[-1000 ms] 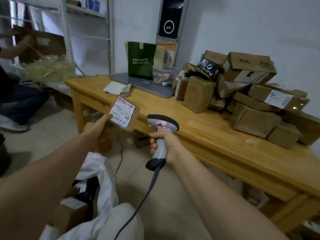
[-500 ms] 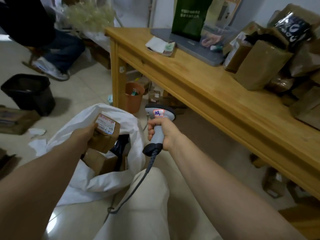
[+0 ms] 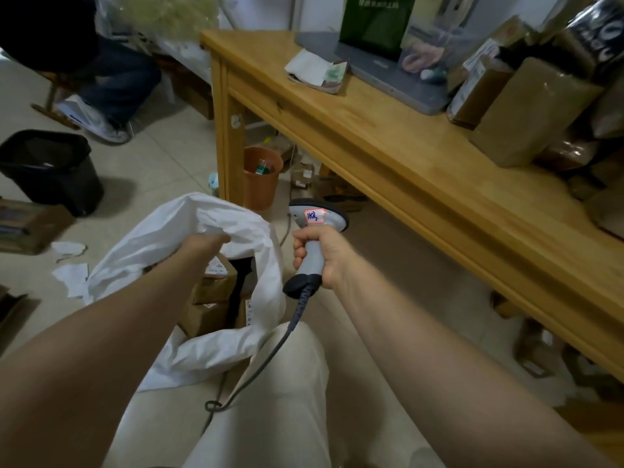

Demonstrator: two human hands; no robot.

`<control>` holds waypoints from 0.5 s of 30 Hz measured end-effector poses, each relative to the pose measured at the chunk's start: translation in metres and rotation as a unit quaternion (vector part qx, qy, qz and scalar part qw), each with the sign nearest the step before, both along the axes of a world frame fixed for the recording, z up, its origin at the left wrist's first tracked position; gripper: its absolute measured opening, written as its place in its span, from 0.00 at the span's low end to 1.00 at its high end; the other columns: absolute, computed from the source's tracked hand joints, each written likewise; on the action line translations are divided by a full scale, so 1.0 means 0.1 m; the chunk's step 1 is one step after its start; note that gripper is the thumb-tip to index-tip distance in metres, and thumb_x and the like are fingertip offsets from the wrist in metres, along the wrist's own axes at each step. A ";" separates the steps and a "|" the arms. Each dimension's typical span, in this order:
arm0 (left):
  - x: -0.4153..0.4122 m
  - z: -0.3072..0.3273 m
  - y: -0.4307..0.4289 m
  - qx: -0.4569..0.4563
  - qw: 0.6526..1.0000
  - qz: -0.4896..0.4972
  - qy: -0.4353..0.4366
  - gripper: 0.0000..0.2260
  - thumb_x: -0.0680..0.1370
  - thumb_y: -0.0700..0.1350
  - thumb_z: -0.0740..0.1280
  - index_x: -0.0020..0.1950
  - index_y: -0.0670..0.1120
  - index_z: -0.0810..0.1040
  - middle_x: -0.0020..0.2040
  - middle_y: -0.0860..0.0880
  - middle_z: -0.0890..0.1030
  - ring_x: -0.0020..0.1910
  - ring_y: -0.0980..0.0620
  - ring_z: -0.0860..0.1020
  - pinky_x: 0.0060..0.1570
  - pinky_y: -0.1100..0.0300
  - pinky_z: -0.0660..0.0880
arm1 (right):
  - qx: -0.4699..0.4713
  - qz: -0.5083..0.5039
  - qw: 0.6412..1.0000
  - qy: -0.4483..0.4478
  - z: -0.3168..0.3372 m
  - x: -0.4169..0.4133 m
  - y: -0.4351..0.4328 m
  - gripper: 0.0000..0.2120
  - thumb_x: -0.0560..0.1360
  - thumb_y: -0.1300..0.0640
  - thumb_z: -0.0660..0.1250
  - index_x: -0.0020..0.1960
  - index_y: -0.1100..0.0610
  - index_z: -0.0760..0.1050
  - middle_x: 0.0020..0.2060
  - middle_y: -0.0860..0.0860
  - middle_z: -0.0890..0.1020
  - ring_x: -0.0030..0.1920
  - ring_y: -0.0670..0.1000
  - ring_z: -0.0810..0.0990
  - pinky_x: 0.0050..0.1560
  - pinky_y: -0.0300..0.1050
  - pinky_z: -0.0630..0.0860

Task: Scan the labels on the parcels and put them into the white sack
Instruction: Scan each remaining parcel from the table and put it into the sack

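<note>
Pale tiled floor (image 3: 162,170), paper scraps (image 3: 69,275) on it. Wooden surface (image 3: 388,136) at right, orange bin (image 3: 260,190) under it beside the leg. Black bin (image 3: 67,187) left, cardboard box (image 3: 30,228) just beside. White wall (image 3: 317,11) behind.

**A:** So what have you actually got on? All I can make out is your two arms, left forearm (image 3: 111,332) and right forearm (image 3: 439,332), bare the whole way down to the bottom edge.

**B:** Same here. Your left hand (image 3: 206,243) and right hand (image 3: 326,256) are bare too. The only clothing showing on you is those trousers (image 3: 270,410): pale cream, plain cloth, kinda loose, with soft creases running along the leg.
</note>
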State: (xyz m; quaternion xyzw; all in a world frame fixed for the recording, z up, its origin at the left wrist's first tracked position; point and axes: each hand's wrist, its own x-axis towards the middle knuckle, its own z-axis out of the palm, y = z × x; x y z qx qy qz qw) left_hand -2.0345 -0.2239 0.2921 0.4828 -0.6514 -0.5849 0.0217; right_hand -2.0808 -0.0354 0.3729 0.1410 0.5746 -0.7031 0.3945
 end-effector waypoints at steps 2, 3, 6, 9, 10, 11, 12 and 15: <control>-0.11 0.17 0.14 -0.049 0.998 -0.044 0.010 0.24 0.77 0.48 0.69 0.69 0.39 0.69 0.66 0.40 0.74 0.62 0.41 0.74 0.57 0.51 0.71 | -0.007 -0.004 1.000 0.012 0.08 -0.03 0.11 0.13 0.76 0.66 0.62 0.33 0.61 0.70 0.22 0.52 0.72 0.18 0.46 0.68 0.22 0.35 0.68; -0.17 0.28 0.23 -0.073 0.995 -0.063 0.021 0.25 0.77 0.48 0.68 0.70 0.40 0.68 0.65 0.40 0.74 0.61 0.41 0.74 0.55 0.53 0.71 | -0.013 -0.007 1.000 0.016 0.14 -0.05 0.18 0.13 0.76 0.66 0.62 0.33 0.61 0.70 0.21 0.52 0.72 0.18 0.46 0.68 0.22 0.34 0.68; -0.35 0.56 0.50 -0.113 0.984 -0.101 0.094 0.16 0.76 0.47 0.67 0.62 0.43 0.75 0.51 0.44 0.79 0.47 0.47 0.77 0.43 0.59 0.70 | -0.025 -0.029 0.999 0.035 0.32 -0.08 0.43 0.13 0.76 0.66 0.63 0.33 0.60 0.70 0.21 0.51 0.73 0.18 0.46 0.68 0.21 0.34 0.68; -0.57 0.92 0.83 -0.149 0.970 -0.145 0.128 0.22 0.75 0.49 0.67 0.68 0.44 0.73 0.59 0.44 0.78 0.54 0.46 0.76 0.49 0.57 0.70 | -0.042 -0.058 0.995 0.064 0.55 -0.12 0.78 0.11 0.75 0.66 0.64 0.35 0.61 0.71 0.21 0.51 0.73 0.18 0.46 0.69 0.22 0.34 0.69; -0.67 1.03 0.97 -0.161 0.963 -0.164 0.139 0.24 0.75 0.50 0.67 0.70 0.44 0.71 0.64 0.43 0.76 0.59 0.44 0.75 0.53 0.55 0.70 | -0.049 -0.069 0.994 0.073 0.63 -0.14 0.92 0.10 0.75 0.66 0.64 0.35 0.60 0.70 0.22 0.51 0.73 0.18 0.46 0.69 0.22 0.34 0.69; -0.76 1.15 1.11 -0.168 0.956 -0.187 0.153 0.25 0.75 0.51 0.68 0.71 0.44 0.70 0.66 0.43 0.74 0.62 0.43 0.73 0.56 0.53 0.70 | -0.054 -0.084 0.992 0.083 0.71 -0.16 1.07 0.10 0.75 0.67 0.64 0.35 0.60 0.70 0.22 0.51 0.73 0.18 0.46 0.69 0.22 0.34 0.69; -0.85 1.27 1.28 -0.171 0.948 -0.210 0.170 0.26 0.75 0.51 0.68 0.72 0.44 0.69 0.68 0.43 0.73 0.65 0.42 0.72 0.58 0.53 0.70 | -0.058 -0.101 0.989 0.094 0.79 -0.18 1.24 0.10 0.75 0.67 0.64 0.35 0.60 0.70 0.22 0.51 0.73 0.18 0.46 0.69 0.22 0.34 0.69; -1.09 1.60 1.82 -0.167 0.929 -0.265 0.199 0.30 0.76 0.50 0.69 0.75 0.45 0.64 0.70 0.45 0.70 0.66 0.43 0.70 0.58 0.54 0.69 | -0.057 -0.158 0.976 0.136 1.02 -0.25 1.78 0.11 0.75 0.67 0.63 0.35 0.60 0.69 0.22 0.51 0.73 0.18 0.46 0.69 0.21 0.35 0.69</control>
